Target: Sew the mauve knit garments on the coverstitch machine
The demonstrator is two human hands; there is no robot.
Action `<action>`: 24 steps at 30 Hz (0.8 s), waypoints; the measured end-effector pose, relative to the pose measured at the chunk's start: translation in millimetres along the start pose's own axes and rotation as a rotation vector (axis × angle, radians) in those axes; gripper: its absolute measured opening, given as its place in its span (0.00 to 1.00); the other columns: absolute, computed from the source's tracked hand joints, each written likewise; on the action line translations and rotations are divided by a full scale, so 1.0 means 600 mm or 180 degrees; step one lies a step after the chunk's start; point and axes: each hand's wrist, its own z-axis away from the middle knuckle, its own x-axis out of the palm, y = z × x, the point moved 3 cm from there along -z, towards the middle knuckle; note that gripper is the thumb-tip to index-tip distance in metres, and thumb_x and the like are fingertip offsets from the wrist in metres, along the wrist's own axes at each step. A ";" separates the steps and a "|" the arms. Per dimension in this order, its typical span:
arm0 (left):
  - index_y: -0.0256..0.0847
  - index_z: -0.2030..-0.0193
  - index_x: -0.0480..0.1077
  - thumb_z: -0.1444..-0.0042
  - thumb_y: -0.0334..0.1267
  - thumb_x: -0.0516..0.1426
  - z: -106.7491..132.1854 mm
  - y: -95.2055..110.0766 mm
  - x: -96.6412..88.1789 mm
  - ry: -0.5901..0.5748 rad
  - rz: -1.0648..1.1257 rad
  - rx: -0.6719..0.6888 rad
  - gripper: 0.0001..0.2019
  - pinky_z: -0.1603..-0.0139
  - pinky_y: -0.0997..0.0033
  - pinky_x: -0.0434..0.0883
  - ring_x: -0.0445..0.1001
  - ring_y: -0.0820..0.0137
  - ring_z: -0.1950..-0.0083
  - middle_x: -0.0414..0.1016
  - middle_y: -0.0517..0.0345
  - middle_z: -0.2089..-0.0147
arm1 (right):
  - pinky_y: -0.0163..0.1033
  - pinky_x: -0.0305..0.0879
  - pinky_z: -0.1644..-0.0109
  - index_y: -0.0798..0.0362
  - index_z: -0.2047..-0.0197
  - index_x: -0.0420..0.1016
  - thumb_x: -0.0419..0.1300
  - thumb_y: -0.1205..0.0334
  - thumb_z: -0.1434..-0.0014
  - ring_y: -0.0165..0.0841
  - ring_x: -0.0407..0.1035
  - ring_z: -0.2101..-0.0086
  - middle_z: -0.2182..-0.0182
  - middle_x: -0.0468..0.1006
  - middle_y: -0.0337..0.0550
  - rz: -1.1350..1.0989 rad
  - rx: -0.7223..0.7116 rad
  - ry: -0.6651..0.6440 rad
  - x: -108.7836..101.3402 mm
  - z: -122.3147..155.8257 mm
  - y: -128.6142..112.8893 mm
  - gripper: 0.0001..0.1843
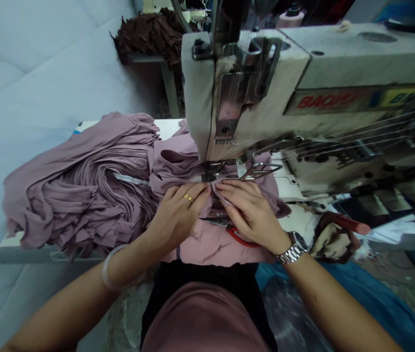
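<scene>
the left grip [180,217] and right grip [251,212] lay open and flat, pressing the mauve knit fabric [207,244] onto the desk [27,252] between them, keeping its fold smooth just before the sewing machine's presser foot [211,171].

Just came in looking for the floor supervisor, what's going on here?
A person is seated at an industrial sewing machine. Their left hand and right hand lie on mauve knit fabric, just in front of the presser foot. A large gathered heap of the same fabric sits to the left, and red-handled scissors lie under the right hand.
</scene>
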 end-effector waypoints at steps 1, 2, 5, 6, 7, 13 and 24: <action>0.34 0.37 0.65 0.37 0.29 0.51 -0.001 -0.001 -0.001 -0.0008 0.0002 0.0019 0.22 0.46 0.59 0.65 0.66 0.61 0.41 0.68 0.48 0.38 | 0.52 0.62 0.41 0.54 0.46 0.72 0.54 0.69 0.37 0.39 0.67 0.44 0.47 0.77 0.47 0.0050 -0.0017 -0.0028 0.001 0.001 -0.001 0.16; 0.34 0.37 0.65 0.37 0.29 0.51 -0.001 -0.001 -0.002 -0.0009 -0.0006 0.0027 0.21 0.46 0.59 0.65 0.66 0.60 0.41 0.68 0.48 0.38 | 0.52 0.62 0.41 0.55 0.47 0.72 0.54 0.69 0.36 0.39 0.66 0.43 0.47 0.76 0.48 0.0129 -0.0040 -0.0069 0.003 0.001 -0.002 0.16; 0.33 0.37 0.65 0.36 0.31 0.51 -0.003 0.001 -0.004 0.0006 -0.0053 0.0003 0.21 0.47 0.58 0.65 0.66 0.60 0.42 0.69 0.48 0.38 | 0.53 0.62 0.43 0.57 0.48 0.72 0.53 0.68 0.36 0.42 0.66 0.44 0.45 0.75 0.50 0.0545 -0.0148 -0.0214 0.009 0.002 -0.009 0.14; 0.32 0.37 0.65 0.36 0.31 0.51 -0.004 0.002 -0.004 0.0009 -0.0056 -0.0010 0.21 0.47 0.58 0.64 0.66 0.60 0.42 0.69 0.48 0.38 | 0.53 0.62 0.44 0.57 0.49 0.72 0.53 0.68 0.36 0.43 0.66 0.44 0.44 0.74 0.50 0.0710 -0.0179 -0.0272 0.011 0.001 -0.011 0.14; 0.32 0.36 0.64 0.36 0.31 0.51 -0.004 0.003 -0.004 0.0000 -0.0053 -0.0029 0.21 0.47 0.57 0.64 0.66 0.59 0.42 0.68 0.48 0.38 | 0.53 0.62 0.45 0.58 0.48 0.72 0.53 0.68 0.35 0.44 0.66 0.45 0.44 0.74 0.50 0.0861 -0.0203 -0.0325 0.012 0.000 -0.013 0.14; 0.35 0.35 0.62 0.37 0.30 0.51 -0.005 0.000 0.000 -0.0020 -0.0051 -0.0019 0.23 0.48 0.57 0.63 0.66 0.59 0.42 0.68 0.48 0.38 | 0.51 0.63 0.44 0.60 0.47 0.71 0.53 0.66 0.35 0.43 0.65 0.46 0.44 0.73 0.50 0.1133 -0.0235 -0.0360 0.014 -0.003 -0.017 0.15; 0.34 0.35 0.63 0.37 0.31 0.51 -0.004 -0.001 -0.002 0.0005 0.0031 -0.0050 0.22 0.47 0.58 0.64 0.66 0.59 0.41 0.67 0.46 0.38 | 0.50 0.63 0.42 0.59 0.42 0.70 0.55 0.61 0.34 0.42 0.65 0.46 0.43 0.73 0.51 0.0921 -0.0047 -0.0287 0.015 -0.003 -0.012 0.19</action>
